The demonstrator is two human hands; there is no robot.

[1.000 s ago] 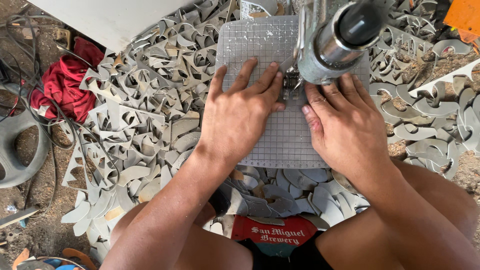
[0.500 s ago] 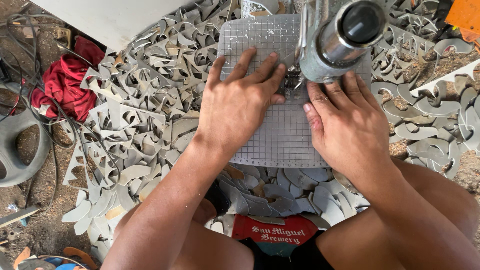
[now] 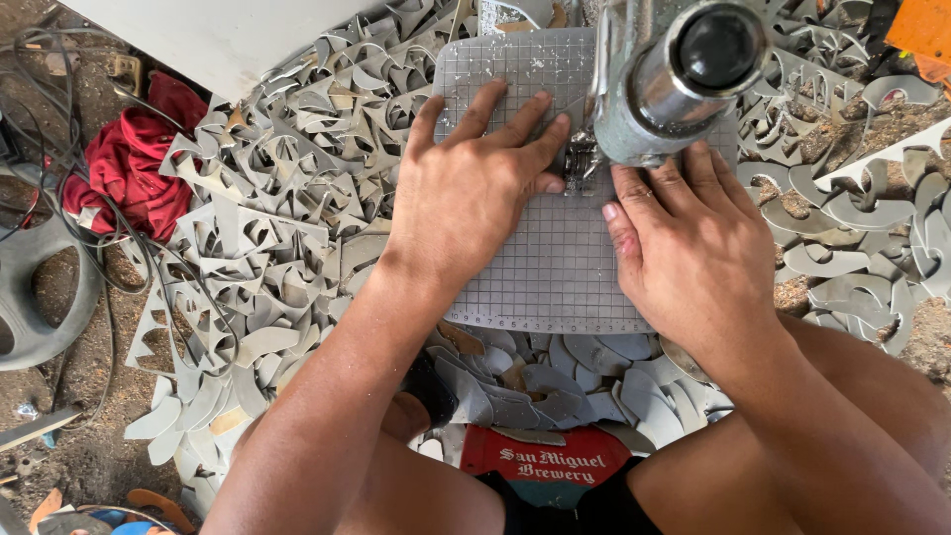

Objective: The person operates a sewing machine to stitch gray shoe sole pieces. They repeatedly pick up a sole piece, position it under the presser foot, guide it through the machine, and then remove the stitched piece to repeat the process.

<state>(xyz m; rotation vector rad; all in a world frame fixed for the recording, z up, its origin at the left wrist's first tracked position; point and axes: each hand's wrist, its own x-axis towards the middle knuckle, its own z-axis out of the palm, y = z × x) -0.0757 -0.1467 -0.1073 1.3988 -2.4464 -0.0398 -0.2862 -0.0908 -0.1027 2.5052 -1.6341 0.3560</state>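
Both hands lay flat, fingers spread, on the gridded sheet [image 3: 555,267]; left hand [image 3: 475,193], right hand [image 3: 684,248], flanking the machine [image 3: 674,79]. Sheet had slid nearer the body since before.

Even, soft daylight; sharp throughout, faint shadows, no glare.

A grey gridded sheet [image 3: 555,267] lies flat, dusted with pale chips near its far edge, its near edge overhanging heaped curved grey offcuts [image 3: 267,248].

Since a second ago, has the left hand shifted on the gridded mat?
Yes. The left hand has slid up the gridded mat, further from its ruled bottom edge and closer to the machine head.
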